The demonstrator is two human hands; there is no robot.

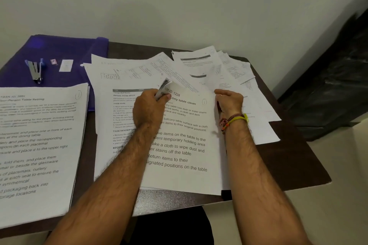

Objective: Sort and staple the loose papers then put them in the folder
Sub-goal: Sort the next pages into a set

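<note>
A printed set headed "balcony table clean" (185,145) lies in front of me on a spread of loose papers (139,73). My left hand (149,105) pinches and bends up the set's top left corner, fanning several sheet edges. My right hand (229,99) grips the set's top right edge with curled fingers. A separate paper stack (39,145) headed "Table Setting" lies at the left. The purple folder (65,49) lies at the back left, with a stapler (35,71) resting on it.
More loose sheets (229,69) fan out at the back right of the dark brown table (298,165). Two small staple boxes (65,65) lie on the folder. A black bag (334,89) stands beyond the table's right edge. A wall runs behind.
</note>
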